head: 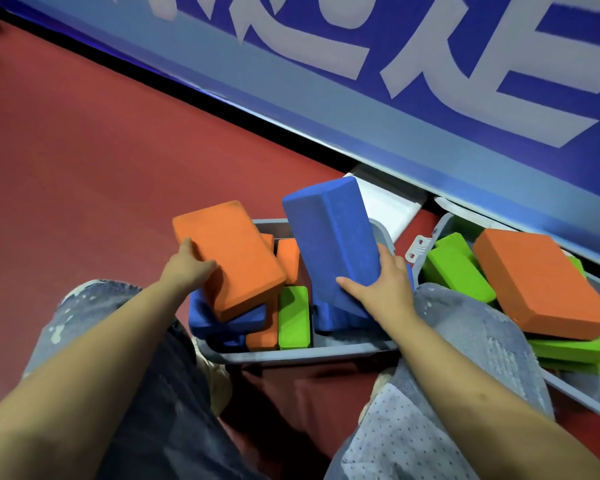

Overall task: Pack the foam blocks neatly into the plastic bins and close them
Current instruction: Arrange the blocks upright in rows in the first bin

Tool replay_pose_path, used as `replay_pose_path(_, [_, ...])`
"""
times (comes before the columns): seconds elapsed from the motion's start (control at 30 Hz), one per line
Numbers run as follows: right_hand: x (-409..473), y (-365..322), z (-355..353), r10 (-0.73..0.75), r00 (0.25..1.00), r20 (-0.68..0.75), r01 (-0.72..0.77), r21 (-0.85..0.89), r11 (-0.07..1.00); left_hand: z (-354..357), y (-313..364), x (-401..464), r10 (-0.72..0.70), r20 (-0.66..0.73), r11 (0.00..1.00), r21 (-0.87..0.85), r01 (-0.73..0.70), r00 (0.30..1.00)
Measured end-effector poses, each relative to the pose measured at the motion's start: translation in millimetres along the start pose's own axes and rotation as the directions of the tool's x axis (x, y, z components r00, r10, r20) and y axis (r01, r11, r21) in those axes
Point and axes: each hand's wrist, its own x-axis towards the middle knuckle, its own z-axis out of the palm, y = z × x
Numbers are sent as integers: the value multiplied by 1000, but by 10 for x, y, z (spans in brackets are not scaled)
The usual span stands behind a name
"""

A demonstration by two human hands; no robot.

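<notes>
The fingers of the left hand (187,265) grip an orange block (227,258); the right hand (378,285) grips a blue block (329,237), both over the grey bin (309,355) at the frame's centre.

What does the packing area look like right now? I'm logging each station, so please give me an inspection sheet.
Surface: red floor.
Job's things: near bin between the knees holds orange, blue and green blocks, jumbled, not level; second bin at right holds green blocks under an orange block; both open.
Clutter: white lid behind the near bin.
Grippers: left hand grips an orange block over the bin; right hand grips a tilted blue block.
Cables: nothing seen.
Surroundings: blue banner with white lettering along the floor edge; person's jeans-clad knees.
</notes>
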Motion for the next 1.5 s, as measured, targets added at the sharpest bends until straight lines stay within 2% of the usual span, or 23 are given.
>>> replay_pose_path(0.07, [1, 32, -2, 8, 1000, 9, -8, -6, 1000, 19, 62, -12, -22, -6, 1000, 12, 23, 1000])
replay_pose_path(0.13, [-3, 65, -16, 13, 1000, 10, -13, -16, 1000, 30, 139, -11, -4, -86, 1000, 17, 6, 996])
replay_pose_path(0.2, [12, 103, -31, 9, 1000, 8, -9, -6, 1000, 42, 277, -36, 109, -140, 994, -16, -112, 984])
replay_pose_path(0.27, [21, 147, -60, -29, 1000, 4, 29, -12, 1000, 92, 477, -118, 202, -100, 960, -177, -218, 974])
replay_pose_path(0.3, [23, 172, -76, -75, 997, 1, 75, -34, 997, 121, 595, -171, 185, -21, 924, -336, -181, 982])
replay_pose_path(0.33, [21, 195, -94, -130, 991, 5, 130, -67, 989, 146, 711, -219, 141, 98, 861, -503, -73, 985])
replay_pose_path(0.37, [21, 219, -107, -187, 982, 20, 188, -105, 977, 164, 828, -270, 86, 250, 771, -630, 94, 964])
replay_pose_path(0.4, [19, 241, -117, -239, 970, 44, 243, -140, 960, 180, 928, -306, 45, 395, 683, -683, 260, 918])
replay_pose_path(0.43, [19, 269, -119, -284, 957, 67, 291, -165, 942, 196, 1005, -315, 29, 496, 638, -678, 366, 868])
replay_pose_path(0.47, [18, 303, -112, -320, 944, 80, 330, -181, 927, 228, 1066, -313, 32, 554, 637, -652, 410, 832])
replay_pose_path(0.57, [38, 456, -76, -345, 935, 83, 354, -189, 916, 399, 1198, -304, 44, 621, 716, -565, 409, 783])
replay_pose_path(0.67, [73, 614, -62, -284, 950, 131, 303, -165, 939, 535, 1311, -344, -5, 601, 758, -519, 395, 799])
replay_pose_path(0.77, [133, 818, -43, -255, 952, 171, 280, -144, 949, 674, 1388, -328, 31, 534, 776, -545, 316, 845])
replay_pose_path(0.83, [192, 985, -46, -118, 985, 123, 138, -171, 976, 782, 1425, -309, 25, 440, 741, -611, 279, 897])
replay_pose_path(0.9, [259, 1156, -48, 124, 991, 43, -114, -185, 976, 866, 1447, -297, 2, 324, 757, -619, 210, 946])
replay_pose_path(1.0, [313, 1329, -18, 442, 891, 107, -420, -181, 890, 972, 1456, -298, 38, 212, 887, -457, 65, 977])
replay_pose_path(1.07, [320, 1396, 69, 529, 823, 208, -494, -199, 847, 1044, 1464, -334, 89, 158, 949, -314, -36, 983])
replay_pose_path(1.2, [351, 1459, 222, 527, 804, 277, -477, -229, 848, 1205, 1436, -405, 180, 117, 977, -139, -163, 977])
replay_pose_path(1.37, [418, 1512, 289, 522, 822, 227, -453, -294, 842, 1439, 1342, -447, 167, 224, 986, -49, -160, 960])
replay_pose_path(1.5, [520, 1482, 306, 520, 824, 226, -484, -196, 853, 1571, 1321, -439, 133, 259, 991, -34, -128, 957])
